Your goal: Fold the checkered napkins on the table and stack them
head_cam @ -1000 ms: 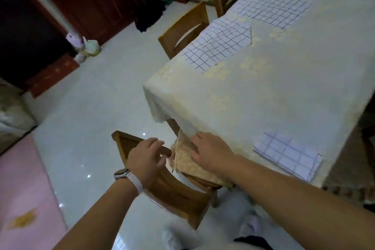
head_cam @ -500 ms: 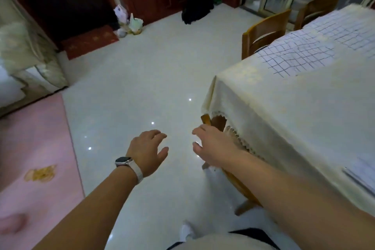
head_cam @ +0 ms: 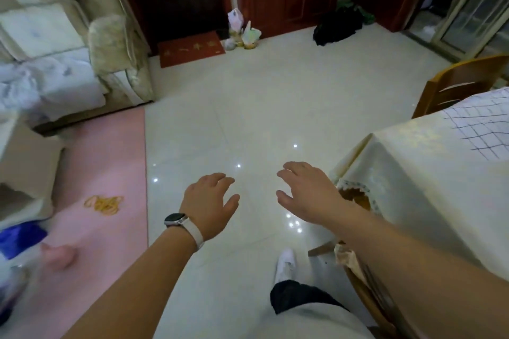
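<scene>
Table [head_cam: 413,173] farther right now; left hand [head_cam: 209,205], right hand [head_cam: 309,194] empty

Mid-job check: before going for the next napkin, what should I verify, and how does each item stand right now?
1. Left hand free: ok, open and empty.
2. Right hand free: ok, open and empty.
3. Checkered napkin located: ok, on the table, partly cut off at the picture's right edge.
4. Napkin within reach: not ok, both hands hang over the floor, apart from it.
5. Floor ahead: ok, bare tile in front of the hands.
6. Folded stack: cannot tell, out of view.
</scene>
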A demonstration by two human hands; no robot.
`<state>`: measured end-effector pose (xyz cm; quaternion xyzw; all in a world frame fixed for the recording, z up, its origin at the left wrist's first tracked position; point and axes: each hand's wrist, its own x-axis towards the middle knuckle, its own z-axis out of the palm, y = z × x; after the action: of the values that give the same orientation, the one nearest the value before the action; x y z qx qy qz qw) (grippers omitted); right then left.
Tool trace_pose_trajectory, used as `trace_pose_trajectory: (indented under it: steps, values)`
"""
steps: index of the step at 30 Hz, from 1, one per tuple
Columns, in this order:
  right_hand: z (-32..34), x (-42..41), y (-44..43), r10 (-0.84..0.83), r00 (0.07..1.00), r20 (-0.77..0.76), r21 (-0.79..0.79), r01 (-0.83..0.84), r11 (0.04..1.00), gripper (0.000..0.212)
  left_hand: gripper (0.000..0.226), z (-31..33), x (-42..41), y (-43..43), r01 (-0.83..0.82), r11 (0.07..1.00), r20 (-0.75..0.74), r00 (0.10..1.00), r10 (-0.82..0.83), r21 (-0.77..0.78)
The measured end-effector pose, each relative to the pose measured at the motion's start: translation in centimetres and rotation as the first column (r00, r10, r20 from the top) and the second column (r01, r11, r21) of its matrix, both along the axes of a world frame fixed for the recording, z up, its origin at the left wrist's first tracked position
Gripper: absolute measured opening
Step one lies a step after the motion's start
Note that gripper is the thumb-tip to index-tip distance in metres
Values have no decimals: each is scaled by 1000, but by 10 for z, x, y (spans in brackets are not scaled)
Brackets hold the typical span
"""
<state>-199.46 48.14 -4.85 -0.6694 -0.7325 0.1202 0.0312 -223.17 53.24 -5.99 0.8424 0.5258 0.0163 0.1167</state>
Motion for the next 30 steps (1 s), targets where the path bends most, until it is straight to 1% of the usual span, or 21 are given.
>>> trace_pose_trajectory:
  steps: [6, 10, 11, 13, 16, 18, 20, 23, 26, 30]
  values:
    - [-15, 17, 70, 27, 1000, -8, 28, -26, 999, 51, 49, -7, 19, 68, -17, 1000, -13, 1000, 17, -9]
    - [-29, 46, 138, 0, 1000, -26, -4, 0, 1000, 70, 55, -13, 49, 134, -12, 998, -42, 999, 10, -54]
    - [-31, 56, 154, -16, 999, -39, -17, 15, 1000, 69, 58, -14, 59, 152, 1, 998, -54, 999, -4, -67]
    - [-32, 76, 179, -49, 996, -74, -42, 46, 998, 62, 60, -12, 81, 186, 40, 996, -82, 996, -47, -80]
    - [-28, 108, 216, -83, 995, -52, -42, 81, 996, 54, 60, -8, 118, 235, 83, 993, -95, 991, -91, -78]
    - [-25, 130, 241, -113, 992, -53, -51, 111, 993, 50, 56, -5, 142, 267, 110, 991, -95, 989, -117, -71]
    - [-23, 148, 259, -145, 988, -45, -60, 142, 988, 49, 54, -2, 164, 289, 137, 989, -86, 986, -142, -63]
    - [-19, 167, 278, -196, 979, -60, -46, 193, 980, 50, 63, 6, 190, 314, 167, 984, -53, 984, -171, -64]
    - [-14, 185, 298, -240, 970, -50, -55, 237, 970, 50, 63, 8, 216, 346, 213, 975, -59, 974, -217, -66]
    - [-16, 206, 328, -323, 944, -63, -66, 319, 946, 50, 62, 4, 246, 390, 276, 959, -28, 960, -278, -58]
